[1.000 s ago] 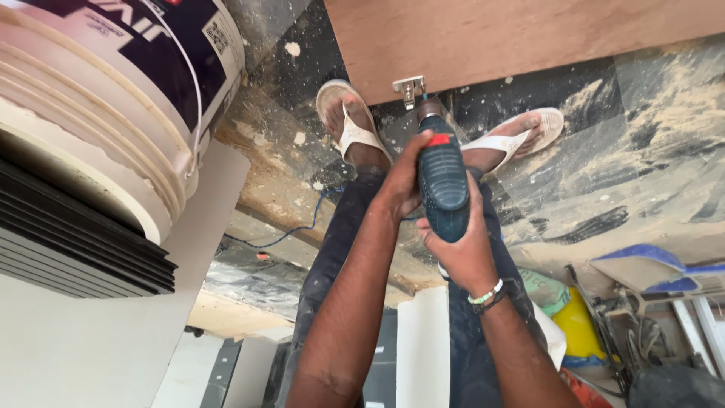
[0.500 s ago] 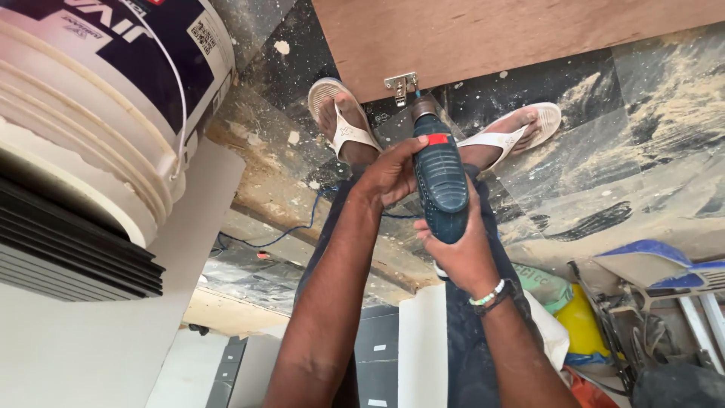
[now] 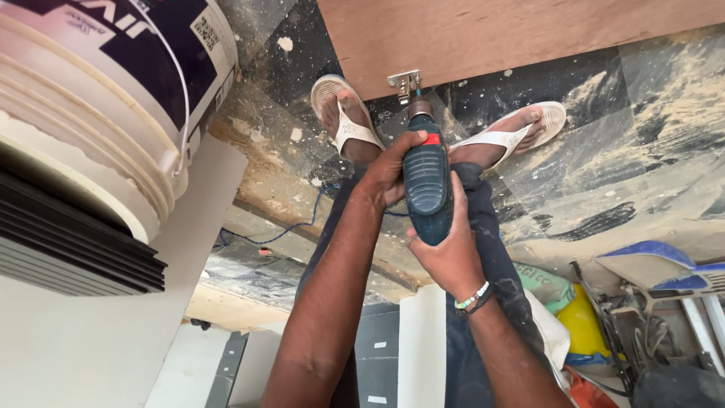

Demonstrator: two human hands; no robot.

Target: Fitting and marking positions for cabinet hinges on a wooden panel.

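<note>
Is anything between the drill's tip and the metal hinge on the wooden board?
Nothing visible. The drill, held by the left hand and right hand, points straight at the hinge on the board.

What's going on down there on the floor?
A person standing in white sandals holds a dark blue power drill in both hands, the left hand around its side and the right hand gripping from below. The drill's tip points down at a small metal hinge on the edge of a brown wooden board. A large white bucket sits at the left.
</note>
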